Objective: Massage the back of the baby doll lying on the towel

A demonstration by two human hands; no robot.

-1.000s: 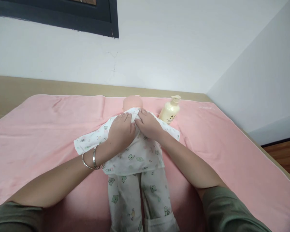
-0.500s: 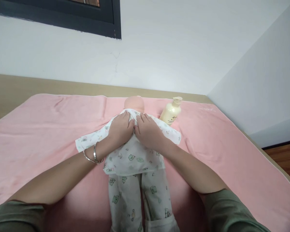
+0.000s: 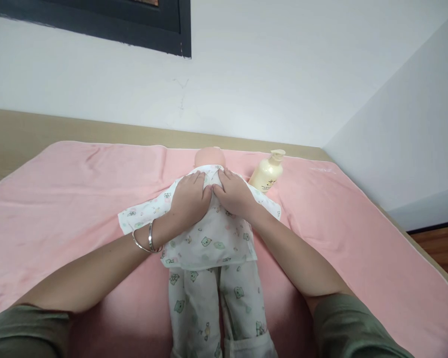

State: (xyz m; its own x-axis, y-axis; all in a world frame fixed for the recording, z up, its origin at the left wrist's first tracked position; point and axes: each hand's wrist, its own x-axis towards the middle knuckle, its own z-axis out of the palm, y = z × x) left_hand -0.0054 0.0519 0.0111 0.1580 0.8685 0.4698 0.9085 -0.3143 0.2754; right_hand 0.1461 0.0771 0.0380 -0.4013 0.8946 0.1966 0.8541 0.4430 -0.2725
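Note:
A baby doll [image 3: 209, 157] lies stretched out with its head at the far end, dressed in a white printed top [image 3: 212, 243] and matching trousers [image 3: 197, 303]. My left hand [image 3: 189, 199] rests flat on the upper part of the top, fingers extended toward the doll's neck. Beside it, my right hand [image 3: 234, 194] lies flat on the other side, its thumb close to the left thumb. Both hands are open and press on the cloth without gripping it. The doll's sleeves spread out to either side. Its face is not visible.
A cream pump bottle [image 3: 267, 173] stands tilted just right of the doll's shoulder. Beneath everything is a pink blanket [image 3: 78, 199] over a wooden surface [image 3: 30, 129]. A white wall [image 3: 246, 74] rises behind, with a dark window frame [image 3: 134, 30] at upper left.
My hands have slid slightly apart on the doll's top, the right one outward, uncovering more cloth near the collar. The view has shifted slightly.

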